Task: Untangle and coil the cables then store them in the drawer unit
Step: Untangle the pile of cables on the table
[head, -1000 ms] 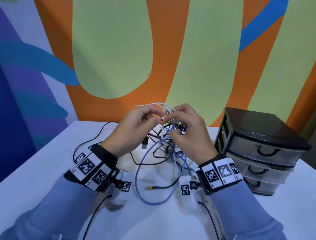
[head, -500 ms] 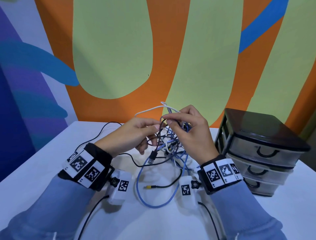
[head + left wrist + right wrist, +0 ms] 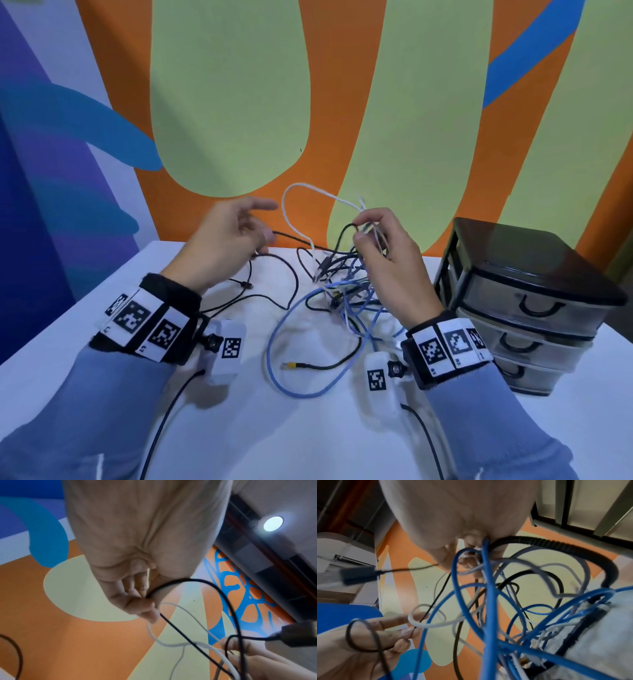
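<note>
While pinching a thin black cable [image 3: 291, 236] in the left hand [image 3: 226, 240] and gripping the tangle [image 3: 346, 284] above the counter [image 3: 102, 342] in the right hand [image 3: 387, 253], risks cinching knots tighter by pulling, beside the shut drawer unit [image 3: 527, 298].

no readable text or labels anywhere.

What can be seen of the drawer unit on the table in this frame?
The drawer unit is a small desktop chest with a glossy black top and frame and three stacked drawers of translucent grey plastic, each with a curved black handle. All three drawers look closed. It stands upright on the white table, at its right side near the wall, just right of the right hand. Neither hand nor any cable touches it.
</note>
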A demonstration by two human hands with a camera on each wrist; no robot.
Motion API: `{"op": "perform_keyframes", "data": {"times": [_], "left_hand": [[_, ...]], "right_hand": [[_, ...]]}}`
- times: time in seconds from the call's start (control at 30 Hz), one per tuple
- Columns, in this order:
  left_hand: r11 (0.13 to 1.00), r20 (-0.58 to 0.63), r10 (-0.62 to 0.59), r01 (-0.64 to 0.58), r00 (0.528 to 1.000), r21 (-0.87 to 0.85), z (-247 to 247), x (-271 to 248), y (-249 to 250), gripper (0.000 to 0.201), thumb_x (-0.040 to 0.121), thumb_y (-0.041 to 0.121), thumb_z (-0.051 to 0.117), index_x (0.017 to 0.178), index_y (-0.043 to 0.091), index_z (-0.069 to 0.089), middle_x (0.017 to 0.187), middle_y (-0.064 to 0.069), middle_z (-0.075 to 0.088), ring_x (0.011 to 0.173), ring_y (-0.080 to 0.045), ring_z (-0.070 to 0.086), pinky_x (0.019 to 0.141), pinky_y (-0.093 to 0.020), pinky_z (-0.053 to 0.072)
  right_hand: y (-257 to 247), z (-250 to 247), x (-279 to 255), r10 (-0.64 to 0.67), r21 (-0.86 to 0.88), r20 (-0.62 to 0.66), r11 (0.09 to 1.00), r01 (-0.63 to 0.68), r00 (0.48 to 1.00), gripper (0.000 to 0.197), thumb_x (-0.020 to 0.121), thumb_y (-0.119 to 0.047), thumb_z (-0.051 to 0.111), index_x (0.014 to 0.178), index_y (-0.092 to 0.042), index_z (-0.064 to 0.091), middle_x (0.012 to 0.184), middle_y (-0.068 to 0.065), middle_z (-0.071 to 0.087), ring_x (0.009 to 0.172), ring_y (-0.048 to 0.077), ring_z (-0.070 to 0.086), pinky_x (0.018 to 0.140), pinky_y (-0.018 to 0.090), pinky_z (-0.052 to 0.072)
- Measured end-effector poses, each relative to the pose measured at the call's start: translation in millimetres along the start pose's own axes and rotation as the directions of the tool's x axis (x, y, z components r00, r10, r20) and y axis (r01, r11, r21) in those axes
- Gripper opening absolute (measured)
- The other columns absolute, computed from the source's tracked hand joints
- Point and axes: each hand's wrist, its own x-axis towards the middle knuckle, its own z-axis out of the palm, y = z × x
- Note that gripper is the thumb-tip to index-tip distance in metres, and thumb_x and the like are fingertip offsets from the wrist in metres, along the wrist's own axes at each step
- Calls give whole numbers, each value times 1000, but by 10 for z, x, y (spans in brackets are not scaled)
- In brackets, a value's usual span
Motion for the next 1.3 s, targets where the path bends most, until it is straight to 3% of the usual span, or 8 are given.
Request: {"op": "perform_keyframes", "data": {"times": [0.3,0.53,0.7,0.8,0.93,1.07,1.2,1.3], "left_hand": [[923,-445,74,108,892,369,-153,19,-64,30,104,3,54,104,16,81,106,-12,75,110,-33,63,91,-36,49],[898,-302,-93,211,949,387,-265,31,-149,25,104,10,59,87,21,75,92,-10,75,104,-30,63,92,-41,53],[931,-12,-184,171,983,-323,-212,27,-13,22,104,18,59,100,8,77,106,-16,79,101,-25,75,90,-34,50],[797,216,-197,285,956,-532,-71,-16,25,65,110,62,32,121,11,71,121,-19,76,115,-30,73,103,-48,44],[798,565,-193,463,802,-386,78,-82,-17,111,79,95,6,150,23,52,118,-33,73,116,-43,72,117,-51,42],[877,711,-66,380,700,-293,-15,-127,-147,116,67,101,42,148,20,59,85,-27,69,71,-33,64,106,-58,48],[935,672,-49,272,738,-230,105,-167,-92,84,73,86,71,133,27,73,105,-17,74,87,-24,71,92,-45,61],[957,673,-90,251,734,-146,293,-209,-33,77,83,80,65,127,18,74,111,-14,77,94,-22,72,92,-40,60]], "right_hand": [[140,-71,4,31,-261,-60,964,-45,998,21,82,-25,80,76,-32,62,61,-11,31,58,8,34,58,30,27],[103,-8,9,157,-96,-236,978,-183,959,47,94,-30,69,60,-22,38,67,-4,34,63,17,34,61,35,29],[149,-43,67,257,111,-170,964,-241,951,40,101,-24,62,77,3,45,65,2,29,58,17,27,57,30,23],[148,-23,69,302,125,-161,951,-284,940,42,102,-26,60,83,9,47,68,8,33,58,18,28,57,30,24],[148,-59,65,346,143,-246,937,-319,906,45,103,-29,57,73,-1,40,69,7,30,60,19,27,59,32,23],[145,-101,46,354,138,-301,935,-327,885,42,104,-28,55,73,-5,39,62,-3,25,55,14,23,56,31,20],[104,-111,71,363,140,-284,931,-336,887,30,105,-25,50,76,-16,54,50,-15,36,49,7,32,50,23,29],[16,-84,84,352,175,-202,931,-320,914,24,93,-38,44,91,-28,65,91,-12,60,85,8,54,75,35,43]]}}
